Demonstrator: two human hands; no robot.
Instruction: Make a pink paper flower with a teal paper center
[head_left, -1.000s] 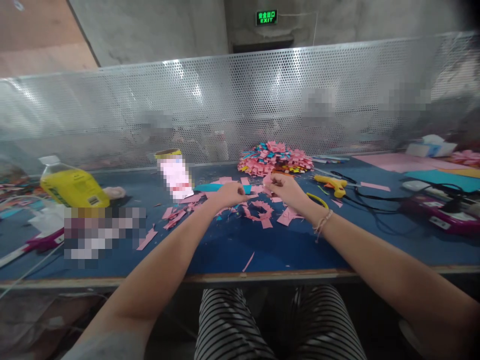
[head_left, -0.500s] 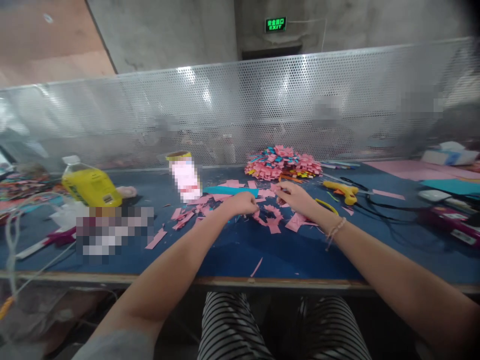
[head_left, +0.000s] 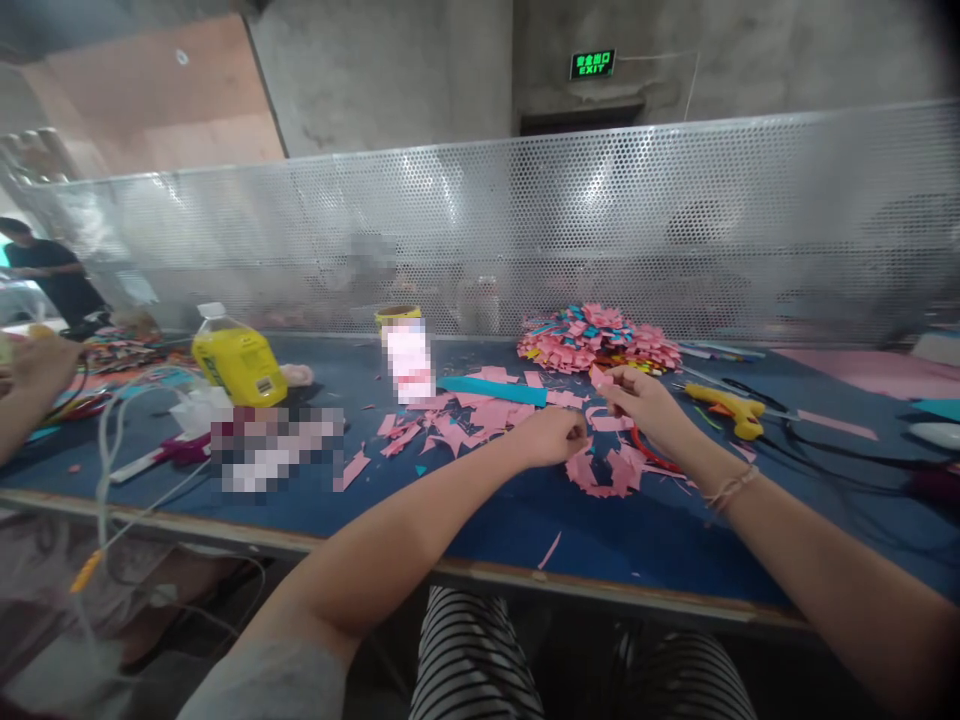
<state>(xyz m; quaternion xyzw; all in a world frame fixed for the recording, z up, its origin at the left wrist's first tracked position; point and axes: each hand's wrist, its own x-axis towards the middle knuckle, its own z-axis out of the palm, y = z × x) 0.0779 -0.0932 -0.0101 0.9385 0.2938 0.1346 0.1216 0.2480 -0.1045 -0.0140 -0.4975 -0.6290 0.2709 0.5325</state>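
My left hand (head_left: 551, 438) is closed, its curled fingers at the upper left end of a curved pink paper garland (head_left: 606, 475). The garland has cut, jagged edges and rests on the blue tabletop, its end partly hidden by the fingers. My right hand (head_left: 646, 405) pinches a small pink paper piece (head_left: 600, 377) between thumb and fingertips, a little above the table. Loose pink paper scraps (head_left: 457, 425) lie left of my left hand. Behind them is a blue paper strip (head_left: 495, 389). A red curved loop (head_left: 651, 455) shows below my right hand.
A pile of pink and blue fringed paper (head_left: 596, 340) stands at the back. Right of my right hand lies a yellow glue gun (head_left: 731, 405) with a black cord. Leftward are a phone (head_left: 409, 360), a yellow liquid bottle (head_left: 238, 358) and another person's hand (head_left: 41, 375).
The view has turned left, bringing another person's hand and a distant person into sight. My left hand stays closed by the garland; my right still pinches a pink piece.
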